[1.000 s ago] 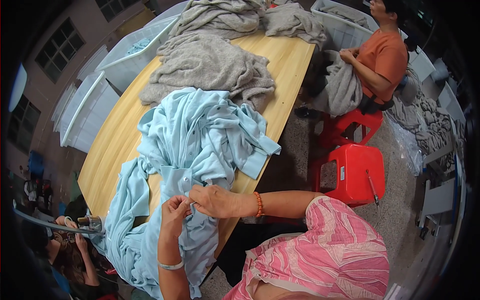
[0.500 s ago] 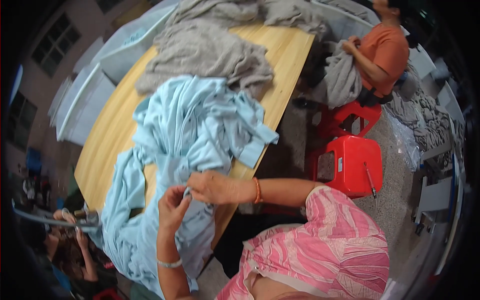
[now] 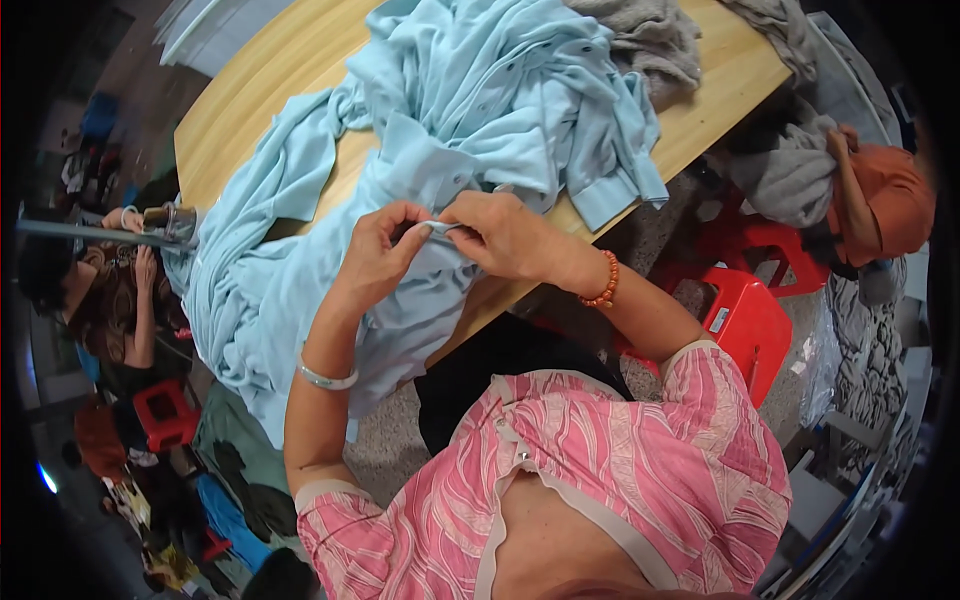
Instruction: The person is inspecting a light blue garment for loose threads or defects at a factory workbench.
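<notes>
A heap of light-blue buttoned garments (image 3: 430, 150) is spread over the wooden table and hangs down its near edge. My left hand (image 3: 385, 250) is closed in a pinch on a small edge of light-blue cloth. Close beside it, my right hand (image 3: 505, 235) pinches the same edge, so the cloth is held between both sets of fingertips. Small dark buttons show on the heap beyond my hands. A small pale bit behind my right knuckles is too small to make out.
Grey knit garments (image 3: 645, 40) lie at the table's (image 3: 235, 110) far side. Red stools (image 3: 745, 330) stand to the right, near a person in orange (image 3: 880, 205) holding grey cloth. On the left another person's hands (image 3: 140, 235) are by a metal device (image 3: 170, 225).
The view has tilted down and turned, so the table and heap sit higher. Both hands still pinch the cloth edge, with their fingertips now showing more plainly.
</notes>
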`<state>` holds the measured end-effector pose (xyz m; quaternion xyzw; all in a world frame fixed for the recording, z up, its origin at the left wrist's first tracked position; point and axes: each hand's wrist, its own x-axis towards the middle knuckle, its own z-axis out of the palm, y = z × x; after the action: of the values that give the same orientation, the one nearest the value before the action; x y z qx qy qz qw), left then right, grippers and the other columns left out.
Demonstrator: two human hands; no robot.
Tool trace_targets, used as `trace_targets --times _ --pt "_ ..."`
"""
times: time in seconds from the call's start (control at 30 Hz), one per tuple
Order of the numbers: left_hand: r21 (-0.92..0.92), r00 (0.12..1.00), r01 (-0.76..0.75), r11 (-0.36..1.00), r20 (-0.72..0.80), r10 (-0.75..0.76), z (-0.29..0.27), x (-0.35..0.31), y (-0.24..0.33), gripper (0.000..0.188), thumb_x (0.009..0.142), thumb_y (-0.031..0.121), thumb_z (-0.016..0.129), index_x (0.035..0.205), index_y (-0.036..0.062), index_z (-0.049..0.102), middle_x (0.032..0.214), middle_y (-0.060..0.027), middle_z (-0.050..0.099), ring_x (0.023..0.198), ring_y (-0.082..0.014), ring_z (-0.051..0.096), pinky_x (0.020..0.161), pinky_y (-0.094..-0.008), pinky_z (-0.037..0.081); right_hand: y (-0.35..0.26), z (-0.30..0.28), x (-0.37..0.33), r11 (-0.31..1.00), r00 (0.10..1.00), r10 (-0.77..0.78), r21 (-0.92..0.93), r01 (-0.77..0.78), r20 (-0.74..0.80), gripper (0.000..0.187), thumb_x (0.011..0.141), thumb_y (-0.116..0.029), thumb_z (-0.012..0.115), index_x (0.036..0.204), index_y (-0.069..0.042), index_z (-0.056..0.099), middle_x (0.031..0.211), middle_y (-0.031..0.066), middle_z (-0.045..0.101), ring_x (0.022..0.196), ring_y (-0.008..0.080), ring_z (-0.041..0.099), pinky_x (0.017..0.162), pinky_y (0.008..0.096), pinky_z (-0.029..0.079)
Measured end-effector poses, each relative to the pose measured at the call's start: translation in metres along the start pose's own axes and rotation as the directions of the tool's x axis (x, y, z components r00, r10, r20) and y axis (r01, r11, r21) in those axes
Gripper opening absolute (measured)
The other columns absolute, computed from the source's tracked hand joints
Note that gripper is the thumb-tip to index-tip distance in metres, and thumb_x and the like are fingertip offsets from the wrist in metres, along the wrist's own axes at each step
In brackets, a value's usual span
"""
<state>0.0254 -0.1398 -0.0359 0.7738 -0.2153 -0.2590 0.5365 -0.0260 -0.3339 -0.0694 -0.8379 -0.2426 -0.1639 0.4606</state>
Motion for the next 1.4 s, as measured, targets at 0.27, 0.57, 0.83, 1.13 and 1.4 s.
trace_targets --times 0.27,0.57,0.83,1.13,1.4 --pt "0.01 1.0 -0.009 1.0 0.007 0.009 -0.003 -0.003 -0.006 0.01 0.088 0.007 0.058 0.091 -0.0025 0.059 0.079 0.0025 0.057 0.071 -0.0037 0.046 0.061 -0.0203 0.038 -0.004 0.002 -0.001 1.0 1.0 -0.01 0.028 0.01 -0.009 0.014 0.077 0.001 0.059 0.091 0.002 0.059 0.075 0.0141 0.054 0.068 0.0336 0.055 0.059 0.0375 0.043" --pt "0.036 0.998 -0.068 0.997 -0.001 0.068 -0.004 -0.018 -0.006 0.011 0.089 0.009 0.057 0.09 -0.0018 0.058 0.076 0.0025 0.055 0.069 -0.0048 0.045 0.06 -0.021 0.038 -0.01 -0.01 0.005 0.953 0.97 0.111 0.253 -0.165 0.215 0.011 0.078 -0.005 0.064 0.087 0.001 0.062 0.072 0.0105 0.062 0.059 0.019 0.058 0.055 0.029 0.043" --pt "0.352 0.988 0.097 0.931 -0.15 -0.047 -0.026 -0.041 0.006 0.011 0.084 0.005 0.06 0.094 0.0007 0.057 0.079 -0.003 0.056 0.071 -0.0111 0.05 0.065 -0.0233 0.04 -0.003 -0.019 0.0 0.972 0.946 0.135 0.146 -0.184 0.294 0.014 0.08 -0.01 0.064 0.087 0.002 0.064 0.072 0.0107 0.065 0.06 0.0175 0.06 0.058 0.0282 0.047" --pt "0.503 0.944 -0.281 0.817 -0.008 0.33 0.016 -0.03 0.028 0.034 0.074 0.007 0.069 0.106 0.0056 0.058 0.094 -0.009 0.061 0.086 -0.0264 0.055 0.08 -0.0371 0.04 -0.016 -0.029 0.006 0.768 0.788 0.39 0.304 -0.564 0.477 0.016 0.086 -0.013 0.06 0.088 0.003 0.063 0.073 0.0031 0.063 0.062 0.01 0.059 0.057 0.025 0.046" --pt "0.268 1.0 -0.027 0.963 0.009 0.026 0.004 -0.023 0.001 0.021 0.077 0.014 0.068 0.088 -0.0032 0.06 0.073 -0.0105 0.056 0.064 -0.0156 0.05 0.058 -0.03 0.041 0.001 -0.021 0.001 0.843 0.878 0.293 0.331 -0.425 0.38 0.019 0.083 -0.017 0.065 0.093 -0.001 0.067 0.074 0.0032 0.064 0.068 0.0045 0.053 0.061 0.0228 0.044"
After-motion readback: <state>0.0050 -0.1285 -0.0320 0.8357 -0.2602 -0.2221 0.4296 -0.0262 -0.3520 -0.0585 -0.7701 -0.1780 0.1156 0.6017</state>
